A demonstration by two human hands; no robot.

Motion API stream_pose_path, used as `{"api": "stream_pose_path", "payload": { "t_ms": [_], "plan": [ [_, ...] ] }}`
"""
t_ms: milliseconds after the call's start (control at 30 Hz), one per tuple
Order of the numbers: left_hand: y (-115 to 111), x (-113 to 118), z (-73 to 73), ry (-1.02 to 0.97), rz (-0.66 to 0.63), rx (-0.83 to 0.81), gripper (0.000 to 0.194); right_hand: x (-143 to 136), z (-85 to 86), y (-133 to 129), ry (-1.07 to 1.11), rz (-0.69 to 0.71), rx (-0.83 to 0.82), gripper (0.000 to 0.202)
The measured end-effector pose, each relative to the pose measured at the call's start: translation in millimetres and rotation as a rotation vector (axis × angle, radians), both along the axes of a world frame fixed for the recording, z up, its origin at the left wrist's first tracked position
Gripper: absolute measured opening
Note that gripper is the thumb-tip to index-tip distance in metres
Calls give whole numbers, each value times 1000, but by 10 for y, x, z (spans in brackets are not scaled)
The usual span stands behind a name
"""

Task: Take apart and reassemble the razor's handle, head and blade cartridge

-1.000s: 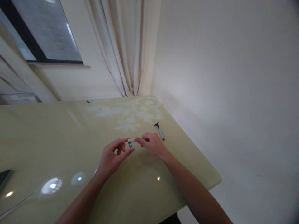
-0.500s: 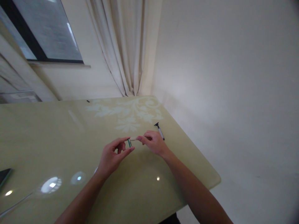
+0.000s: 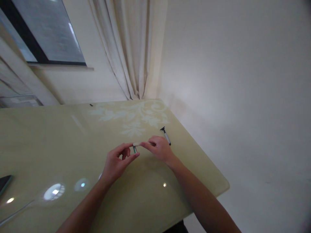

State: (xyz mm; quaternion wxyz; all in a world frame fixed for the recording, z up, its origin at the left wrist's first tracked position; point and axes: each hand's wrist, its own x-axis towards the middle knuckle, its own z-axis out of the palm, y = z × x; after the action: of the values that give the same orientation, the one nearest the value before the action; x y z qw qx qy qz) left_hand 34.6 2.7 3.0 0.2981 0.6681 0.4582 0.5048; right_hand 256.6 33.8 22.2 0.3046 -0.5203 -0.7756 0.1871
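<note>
Between the thumb and forefinger of my left hand (image 3: 119, 160) is a small green-and-white piece (image 3: 135, 149), held upright above the table. My right hand (image 3: 159, 148) pinches a slim pale stick-like object (image 3: 136, 144), whose left end meets the top of the green piece by my left forefinger. What the pale object is cannot be made out. Just beyond my right hand, a razor (image 3: 166, 135) with a black head and grey handle lies on the table.
The glossy pale-green table (image 3: 204, 161) has its right edge near the wall. A small black item (image 3: 91, 105) lies at the back edge, a dark flat object (image 3: 5, 183) at the far left, and a thin cable (image 3: 17, 212) at lower left. Curtains (image 3: 131, 48) hang behind.
My right hand has shifted slightly left, bringing the pale object over the top of the green piece. My left hand stays nearly still, and the razor has not moved.
</note>
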Motion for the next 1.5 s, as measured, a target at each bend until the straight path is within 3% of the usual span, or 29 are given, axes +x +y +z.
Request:
{"api": "stream_pose_path", "payload": {
  "t_ms": [67, 200, 333, 500, 667, 833, 967, 1133, 1267, 1400, 1500],
  "plan": [
    [0, 0, -7, 2, -7, 0, 34, 12, 5, 3, 2, -7, 13, 73],
    [3, -6, -21, -7, -2, 4, 35, 35, 18, 5, 6, 148, -28, 74],
    [7, -15, -29, 1, -3, -7, 36, 65, 21, 17, -13, -9, 25, 74],
    [2, -8, -24, 8, -3, -5, 35, 63, 11, 17, 57, 165, -78, 72],
    [1, 13, -10, 8, -11, 2, 35, 68, 6, 28, 9, 9, -7, 73],
    [10, -5, -12, 7, 2, 5, 35, 71, -3, 29, 22, 128, -43, 73],
    [11, -10, -34, 1, -2, 6, 34, 78, 11, 25, 21, 27, -9, 75],
    [-2, 10, -18, -4, -16, -9, 34, 86, 37, 10, 83, 176, -107, 73],
    [-5, 15, 1, -2, -13, -16, 33, 94, 36, 13, 53, 38, -41, 72],
    [-3, 3, -7, -15, -19, -18, 34, 113, 37, 18, 81, 144, -140, 70],
    [-2, -1, -11, -9, -15, -21, 35, 124, 49, 24, 69, 97, -127, 70]
  ]
}}
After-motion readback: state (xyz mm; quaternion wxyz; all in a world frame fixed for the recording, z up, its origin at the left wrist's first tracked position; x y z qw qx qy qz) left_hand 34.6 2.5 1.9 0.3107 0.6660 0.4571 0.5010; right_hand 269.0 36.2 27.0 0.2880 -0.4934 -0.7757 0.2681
